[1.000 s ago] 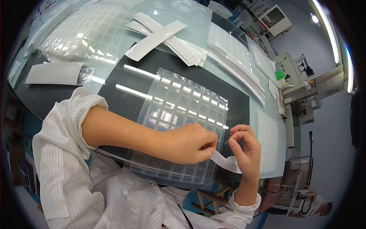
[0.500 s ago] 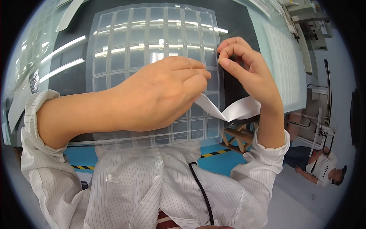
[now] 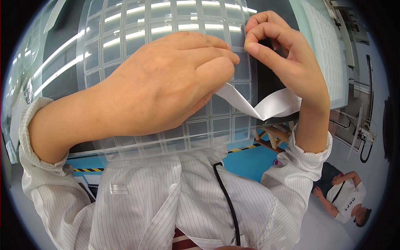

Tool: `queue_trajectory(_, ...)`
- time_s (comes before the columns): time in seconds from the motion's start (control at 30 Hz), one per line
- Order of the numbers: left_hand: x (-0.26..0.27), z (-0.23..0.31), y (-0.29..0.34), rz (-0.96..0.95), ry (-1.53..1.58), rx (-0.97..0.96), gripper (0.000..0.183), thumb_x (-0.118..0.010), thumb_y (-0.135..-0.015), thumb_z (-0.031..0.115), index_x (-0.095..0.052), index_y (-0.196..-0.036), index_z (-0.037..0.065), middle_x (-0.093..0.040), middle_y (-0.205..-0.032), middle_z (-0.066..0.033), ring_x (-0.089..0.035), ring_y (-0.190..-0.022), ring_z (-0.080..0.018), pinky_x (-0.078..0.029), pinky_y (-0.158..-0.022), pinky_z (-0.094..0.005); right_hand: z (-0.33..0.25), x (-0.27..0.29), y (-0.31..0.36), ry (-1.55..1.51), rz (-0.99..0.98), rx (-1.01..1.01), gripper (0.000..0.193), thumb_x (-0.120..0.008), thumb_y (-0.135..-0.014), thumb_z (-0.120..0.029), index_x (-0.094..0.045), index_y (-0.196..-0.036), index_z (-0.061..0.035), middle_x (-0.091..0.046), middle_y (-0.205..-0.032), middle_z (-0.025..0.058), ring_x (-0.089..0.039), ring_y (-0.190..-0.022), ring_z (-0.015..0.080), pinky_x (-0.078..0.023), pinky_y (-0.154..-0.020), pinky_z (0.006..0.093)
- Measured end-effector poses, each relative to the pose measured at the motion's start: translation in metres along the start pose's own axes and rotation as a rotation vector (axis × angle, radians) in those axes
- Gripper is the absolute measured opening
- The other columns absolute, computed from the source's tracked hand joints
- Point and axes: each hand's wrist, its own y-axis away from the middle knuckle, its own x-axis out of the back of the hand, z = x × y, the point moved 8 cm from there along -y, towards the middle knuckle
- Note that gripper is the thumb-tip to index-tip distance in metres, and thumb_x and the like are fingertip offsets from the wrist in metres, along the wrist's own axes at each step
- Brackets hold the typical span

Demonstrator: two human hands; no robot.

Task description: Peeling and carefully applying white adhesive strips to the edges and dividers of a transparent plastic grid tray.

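I'm in what looks like a workshop or small factory room for hand assembly: my striped work coat is pulled up to a dark-topped table that carries a clear compartment tray and a pale gridded sheet, with long streaks of lamplight mirrored across the glossy surfaces. Below me black-and-yellow hazard tape borders a blue floor, and a plain wooden stool stands by the table's edge. Off to my right are another person and some metal-framed equipment, too warped near the rim for me to say what kind.
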Motion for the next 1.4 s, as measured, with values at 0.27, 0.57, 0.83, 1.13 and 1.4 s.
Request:
queue_trajectory(0.27, 0.001, -0.003, 0.004, 0.009, -0.01, -0.002, 0.012, -0.065, -0.086, -0.004, -0.056, -0.092, 0.0, -0.067, -0.119, -0.0186, -0.064, -0.111, -0.0381, -0.054, -0.087, -0.0414, 0.0, -0.004, -0.003, -0.005, 0.016, 0.021, 0.012, -0.068, -0.091, -0.012, -0.064, -0.093, -0.0011, -0.056, -0.111, 0.0022, -0.049, -0.09, 0.0087, -0.037, -0.076, 0.022)
queue_trajectory(0.57, 0.001, -0.002, 0.005, -0.031, 0.037, 0.033, 0.012, -0.065, -0.086, -0.002, -0.056, -0.094, -0.001, -0.066, -0.121, -0.0173, -0.063, -0.111, -0.0382, -0.052, -0.091, -0.0434, 0.002, -0.014, -0.019, 0.225, -0.021, 0.066, 0.009, -0.069, -0.09, -0.009, -0.066, -0.092, -0.0016, -0.057, -0.11, 0.0033, -0.052, -0.092, 0.0101, -0.039, -0.08, 0.0224)
queue_trajectory(0.83, -0.007, 0.005, 0.004, -0.049, 0.101, -0.035, 0.015, -0.064, -0.088, 0.002, -0.058, -0.102, -0.002, -0.065, -0.12, -0.0161, -0.061, -0.115, -0.039, -0.047, -0.104, -0.0485, -0.014, -0.011, -0.013, -0.684, 0.142, 1.105, 0.009, -0.072, -0.088, -0.005, -0.066, -0.086, 0.0008, -0.057, -0.097, 0.0064, -0.053, -0.086, 0.0136, -0.043, -0.075, 0.0248)
queue_trajectory(1.13, -0.007, 0.006, 0.005, 0.096, 0.012, -0.096, 0.014, -0.063, -0.076, 0.005, -0.053, -0.084, -0.001, -0.062, -0.088, -0.0157, -0.063, -0.095, -0.0333, -0.051, -0.086, -0.0413, 0.001, -0.007, -0.002, -0.083, 0.002, 0.071, 0.012, -0.064, -0.096, -0.011, -0.065, -0.096, 0.0015, -0.055, -0.115, 0.0057, -0.054, -0.102, 0.0128, -0.043, -0.091, 0.0242)
queue_trajectory(1.4, -0.006, 0.006, 0.005, -0.068, 0.029, -0.065, 0.017, -0.064, -0.088, 0.0, -0.059, -0.105, -0.003, -0.066, -0.119, -0.0164, -0.063, -0.111, -0.0386, -0.05, -0.1, -0.0477, -0.008, -0.014, 0.0, 0.119, 0.134, 0.17, 0.011, -0.066, -0.095, -0.009, -0.06, -0.101, -0.0015, -0.055, -0.114, 0.0038, -0.05, -0.092, 0.0104, -0.042, -0.082, 0.0235)
